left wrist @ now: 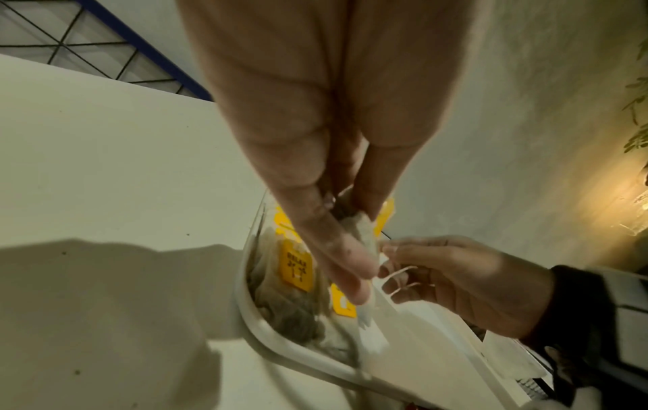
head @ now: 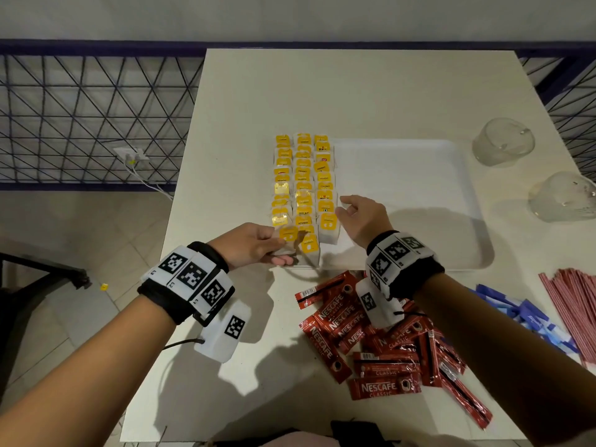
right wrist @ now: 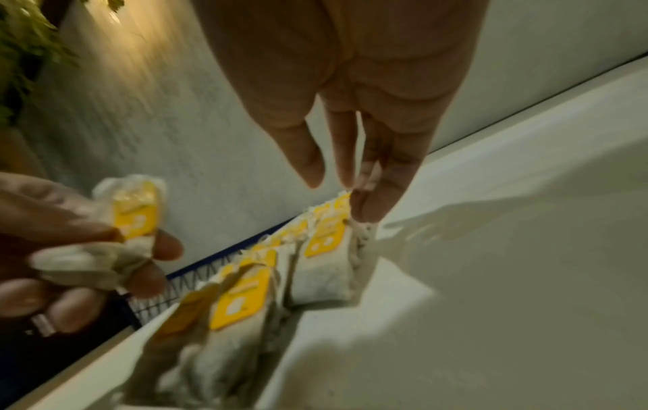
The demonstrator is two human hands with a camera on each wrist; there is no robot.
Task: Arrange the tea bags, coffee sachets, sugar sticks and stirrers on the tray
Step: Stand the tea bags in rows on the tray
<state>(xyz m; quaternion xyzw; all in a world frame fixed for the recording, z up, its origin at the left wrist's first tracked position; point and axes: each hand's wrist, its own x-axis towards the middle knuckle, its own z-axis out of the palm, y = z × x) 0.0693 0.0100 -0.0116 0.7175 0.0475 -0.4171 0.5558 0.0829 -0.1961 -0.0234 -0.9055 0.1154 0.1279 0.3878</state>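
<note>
Currently, head view: left hand (head: 254, 241) pinching one tea bag (head: 288, 235) at near left corner of white tray (head: 419, 201), beside three rows of tea bags (head: 303, 185) filling tray's left strip. Right hand (head: 362, 219) hovering empty over tray, fingers relaxed, just right of rows. Right part of tray bare: ample room for placing. Coffee sachets (head: 380, 343) heaped near, off tray; blue sugar sticks (head: 529, 317) and red-striped stirrers (head: 574, 304) at near right; two upturned glasses (head: 503, 141) at far right, well apart from working area.

Left wrist view: fingers (left wrist: 336, 249) closed on soft paper bag, yellow tag showing; loose string trailing toward right hand. Judged light, limp, easily torn; best taken by tag or top fold, not by string. Raised tray rim (left wrist: 298, 352) directly below: lift over, avoid dragging.

Right wrist view: fingertips (right wrist: 368, 205) extended, at most brushing far-side bag of right row (right wrist: 326, 266); contact cannot be confirmed. Packed bags leaning; sideways knock likely to topple row.
</note>
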